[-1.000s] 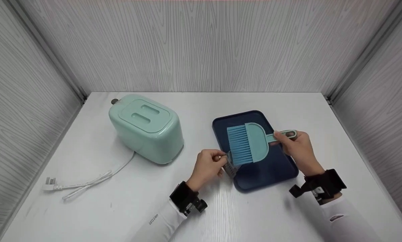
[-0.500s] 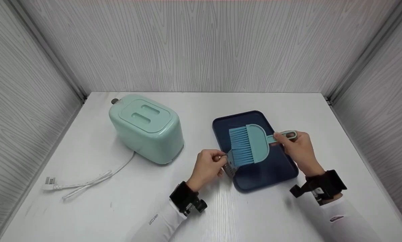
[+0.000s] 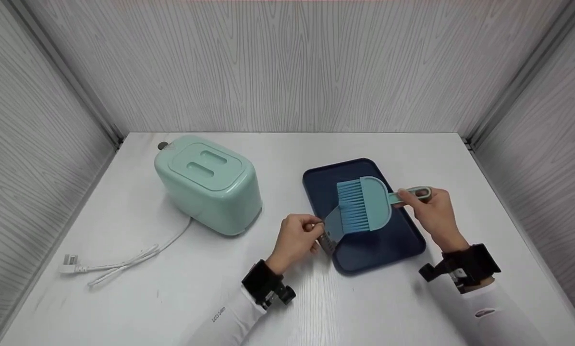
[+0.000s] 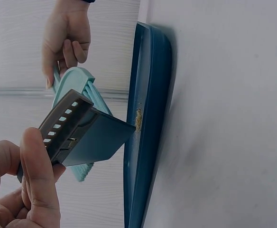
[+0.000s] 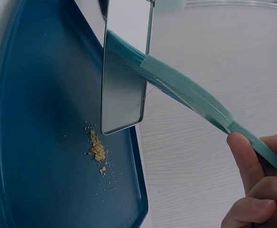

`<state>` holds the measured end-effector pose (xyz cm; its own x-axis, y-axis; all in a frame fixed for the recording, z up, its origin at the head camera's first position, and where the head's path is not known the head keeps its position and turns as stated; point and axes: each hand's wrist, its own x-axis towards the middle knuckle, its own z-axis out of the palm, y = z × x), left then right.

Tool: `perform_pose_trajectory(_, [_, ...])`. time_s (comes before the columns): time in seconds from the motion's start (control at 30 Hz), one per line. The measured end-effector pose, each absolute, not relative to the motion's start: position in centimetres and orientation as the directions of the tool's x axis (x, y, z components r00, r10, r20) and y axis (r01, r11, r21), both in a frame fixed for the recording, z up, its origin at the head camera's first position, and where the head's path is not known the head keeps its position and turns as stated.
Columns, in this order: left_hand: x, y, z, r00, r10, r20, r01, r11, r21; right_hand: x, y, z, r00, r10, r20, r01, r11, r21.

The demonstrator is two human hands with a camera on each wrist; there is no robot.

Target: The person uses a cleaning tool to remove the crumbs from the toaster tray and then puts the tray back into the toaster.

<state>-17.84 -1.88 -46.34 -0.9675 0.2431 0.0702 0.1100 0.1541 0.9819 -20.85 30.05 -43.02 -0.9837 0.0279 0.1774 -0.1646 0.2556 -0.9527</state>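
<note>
My left hand (image 3: 294,240) pinches a metal crumb tray (image 3: 334,226) by its dark slotted edge. It is tilted, its free end low over the navy serving tray (image 3: 388,247). My right hand (image 3: 436,214) grips the mint handle of a brush (image 3: 376,202), thumb on top. The blue bristles (image 5: 124,50) lie across the crumb tray's metal face, as the right wrist view shows. Below that plate, a small heap of yellowish crumbs (image 5: 97,147) lies in the serving tray, with specks scattered around it.
A mint-green toaster (image 3: 210,192) stands at the left of the white table. Its white cord (image 3: 138,254) and plug (image 3: 69,264) lie in front of it to the left. Wood-grain panels (image 3: 287,67) enclose the table at the back and sides.
The brush in my right hand has moved right along the crumb tray, so more of the metal plate shows. My left hand has stayed almost still.
</note>
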Motion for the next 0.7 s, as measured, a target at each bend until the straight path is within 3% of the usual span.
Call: perform_pose_trajectory(0.7, [-17.9, -1.9, -46.6, -0.967, 0.240, 0.091, 0.128, 0.142, 0.982, -21.2, 31.1, -43.2, -0.964, 0.083, 0.253, -0.195, 0.428, -0.882])
